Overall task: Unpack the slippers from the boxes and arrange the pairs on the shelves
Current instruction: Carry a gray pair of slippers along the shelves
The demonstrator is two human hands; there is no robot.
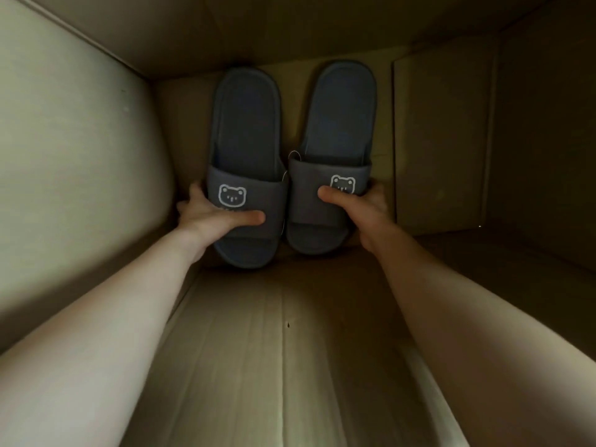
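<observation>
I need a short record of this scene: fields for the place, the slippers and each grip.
place: inside a brown cardboard box
left slipper: dark grey rubber, white bear outline on strap
right slipper: same design, beside it
left grip: holds left slipper's strap, thumb on top
right grip: holds right slipper's strap, thumb on top
stage: pair inside box
</observation>
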